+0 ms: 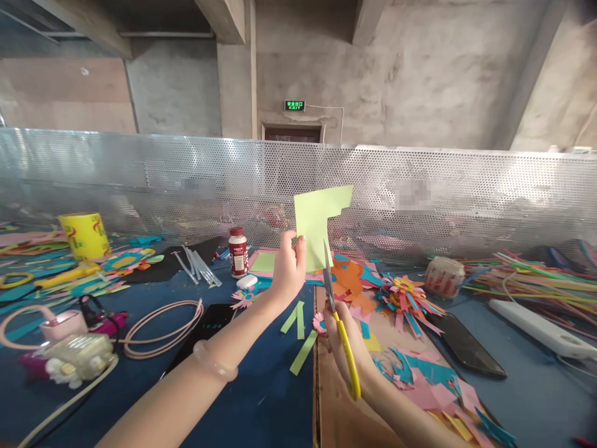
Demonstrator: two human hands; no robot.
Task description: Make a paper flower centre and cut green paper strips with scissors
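Note:
My left hand (pixel 290 264) pinches a light green sheet of paper (pixel 313 218) by its left edge and holds it upright above the table. The sheet has a step-shaped piece cut out of its right side. In my right hand (pixel 347 339) is a pair of scissors (pixel 346 351) with yellow handles, fingers around the grips. Its blades point up and meet the lower right edge of the paper; whether they are parted is hard to see. Below, several cut green paper strips (pixel 301 320) lie on the blue tabletop beside a small pink paper flower (pixel 319 323).
A red-capped bottle (pixel 238 252), a white case (pixel 247 281) and a coiled pink cable (pixel 163 330) lie left. Right are paper flowers (pixel 405 289), coloured scraps (pixel 433 386), a black phone (pixel 469 348) and a white power strip (pixel 543 326). A perforated metal screen (pixel 364 174) runs behind.

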